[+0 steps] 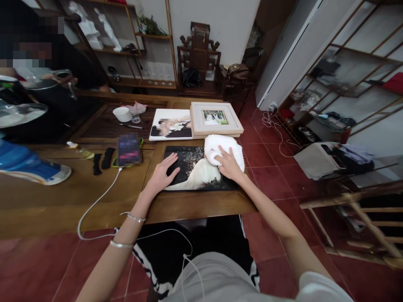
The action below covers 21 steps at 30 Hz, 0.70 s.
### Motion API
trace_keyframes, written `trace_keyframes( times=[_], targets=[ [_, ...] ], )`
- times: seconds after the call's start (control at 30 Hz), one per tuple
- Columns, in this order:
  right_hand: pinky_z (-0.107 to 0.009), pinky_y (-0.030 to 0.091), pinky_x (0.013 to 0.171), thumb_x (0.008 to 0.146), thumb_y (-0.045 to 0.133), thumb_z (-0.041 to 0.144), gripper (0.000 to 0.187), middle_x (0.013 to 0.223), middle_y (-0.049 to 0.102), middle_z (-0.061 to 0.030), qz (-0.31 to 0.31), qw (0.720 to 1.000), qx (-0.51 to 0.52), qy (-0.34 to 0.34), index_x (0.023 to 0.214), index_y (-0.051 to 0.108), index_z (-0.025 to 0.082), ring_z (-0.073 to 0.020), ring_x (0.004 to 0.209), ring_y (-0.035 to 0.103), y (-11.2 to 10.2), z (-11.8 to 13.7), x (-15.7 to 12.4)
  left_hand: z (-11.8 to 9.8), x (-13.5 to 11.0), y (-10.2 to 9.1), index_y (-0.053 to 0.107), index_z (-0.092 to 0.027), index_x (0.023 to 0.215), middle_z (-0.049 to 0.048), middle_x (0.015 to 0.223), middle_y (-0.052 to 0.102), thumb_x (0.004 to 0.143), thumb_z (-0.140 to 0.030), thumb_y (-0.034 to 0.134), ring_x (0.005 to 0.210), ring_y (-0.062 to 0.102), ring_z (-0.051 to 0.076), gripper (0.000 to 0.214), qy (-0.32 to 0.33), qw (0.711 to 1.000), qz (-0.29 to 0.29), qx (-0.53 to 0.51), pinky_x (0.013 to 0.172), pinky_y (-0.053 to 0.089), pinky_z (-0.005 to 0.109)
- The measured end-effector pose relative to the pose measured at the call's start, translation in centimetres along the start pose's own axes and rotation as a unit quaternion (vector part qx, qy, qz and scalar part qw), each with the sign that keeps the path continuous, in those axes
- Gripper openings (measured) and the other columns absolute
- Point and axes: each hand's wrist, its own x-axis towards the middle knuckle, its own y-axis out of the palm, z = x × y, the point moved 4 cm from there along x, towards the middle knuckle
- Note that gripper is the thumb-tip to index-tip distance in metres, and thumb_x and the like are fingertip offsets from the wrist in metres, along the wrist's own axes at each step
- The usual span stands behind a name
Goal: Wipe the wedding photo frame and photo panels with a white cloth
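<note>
A dark photo panel (201, 174) with a pale gown in its picture lies flat at the table's front edge. My left hand (164, 173) rests on the panel's left side, fingers stretched and a little apart. Over its upper right corner a folded white towel (231, 147) is pressed down by my right hand (228, 162), whose fingers dig into the cloth. The towel hides that corner. Just behind the panel lie a white-edged photo print (171, 123) and a light wooden picture frame (217, 119) with a small picture inside.
Left of the panel are a phone (129, 149) on a white charging cable (99, 197), two black strips (107, 158), a small bottle (80, 150) and a blue-and-white package (30, 163). A white cup (122, 114) stands farther back. Another person (59, 54) is at the far left.
</note>
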Motion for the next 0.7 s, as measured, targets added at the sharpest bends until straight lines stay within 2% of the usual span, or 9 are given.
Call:
trace_keyframes(
  times=[0.17,0.27,0.37,0.43,0.5,0.7],
  targets=[
    [-0.073,0.004,0.110,0.059,0.042,-0.002,0.050,0.150,0.043,-0.0074,0.006,0.999,0.028,-0.042,0.099,0.066,0.017,-0.0351,0.146,0.017,0.0,4.9,-6.1,0.8,-0.1,0.4,0.050,-0.010,0.136,0.0164,0.151,0.038,0.100,-0.038,0.033,0.142,0.032,0.027,0.048,-0.015,1.000,0.009,0.017,0.115,0.029,0.052],
    [-0.073,0.002,0.110,0.056,0.042,-0.001,0.047,0.153,0.037,-0.0045,0.028,0.996,0.042,-0.079,0.092,0.066,0.018,-0.0351,0.147,0.012,-0.2,7.9,-10.0,1.4,-0.2,0.7,0.051,-0.011,0.135,0.0164,0.147,0.044,0.100,-0.037,0.032,0.140,0.037,0.027,0.048,-0.018,1.000,0.009,0.016,0.115,0.030,0.051],
    [-0.070,0.000,0.113,0.053,0.043,0.000,0.045,0.154,0.035,-0.0027,0.052,0.991,0.056,-0.107,0.088,0.066,0.018,-0.0330,0.147,0.011,-0.4,9.2,-11.7,1.7,-0.2,0.8,0.052,-0.011,0.133,0.0159,0.144,0.049,0.100,-0.036,0.031,0.138,0.040,0.027,0.047,-0.020,1.000,-0.001,0.010,0.115,0.031,0.051],
    [-0.068,0.001,0.113,0.054,0.044,0.001,0.045,0.152,0.038,-0.0030,0.057,0.990,0.064,-0.108,0.088,0.065,0.019,-0.0312,0.147,0.012,-0.5,8.8,-11.2,1.7,-0.1,0.8,0.053,-0.011,0.132,0.0161,0.143,0.050,0.100,-0.036,0.030,0.138,0.041,0.026,0.046,-0.020,1.000,-0.005,0.005,0.115,0.031,0.051],
    [-0.069,0.003,0.113,0.056,0.044,0.001,0.045,0.151,0.041,-0.0045,0.051,0.992,0.067,-0.096,0.090,0.066,0.019,-0.0303,0.147,0.014,-0.5,7.5,-9.5,1.7,-0.1,0.8,0.052,-0.012,0.133,0.0154,0.143,0.050,0.100,-0.035,0.030,0.138,0.041,0.026,0.046,-0.020,1.000,-0.004,0.001,0.115,0.031,0.052],
    [-0.072,0.010,0.110,0.064,0.044,-0.001,0.058,0.150,0.042,-0.0119,0.034,0.998,0.027,-0.051,0.116,0.062,0.016,-0.0338,0.145,0.020,-0.3,2.6,-0.7,1.6,-0.1,0.7,0.051,-0.012,0.134,0.0156,0.145,0.048,0.100,-0.034,0.030,0.139,0.039,0.026,0.046,-0.028,1.000,0.008,0.000,0.116,0.030,0.052]
  ],
)
